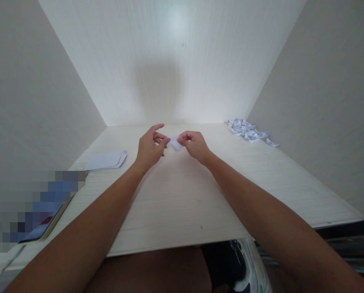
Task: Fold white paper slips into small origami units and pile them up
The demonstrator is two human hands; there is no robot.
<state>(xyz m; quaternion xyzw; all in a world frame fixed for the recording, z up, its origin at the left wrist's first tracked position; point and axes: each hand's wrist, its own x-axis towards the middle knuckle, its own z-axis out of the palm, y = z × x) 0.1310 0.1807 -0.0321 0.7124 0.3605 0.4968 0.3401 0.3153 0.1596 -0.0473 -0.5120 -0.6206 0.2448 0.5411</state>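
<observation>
A small piece of white paper is between my two hands, over the desk. My right hand pinches its right side with thumb and fingertips. At the paper's left edge is the thumb of my left hand; whether it touches the paper I cannot tell. The index finger of that hand is raised and its fingers are apart. A stack of white paper sheets lies on the desk left of my left hand. Off to the right, against the side wall, sits a pile of folded white paper pieces.
The pale desk is enclosed by a back wall and two side walls. A tablet-like device, partly blurred out, stands at the left edge with a white cable near it. My legs are below the front edge.
</observation>
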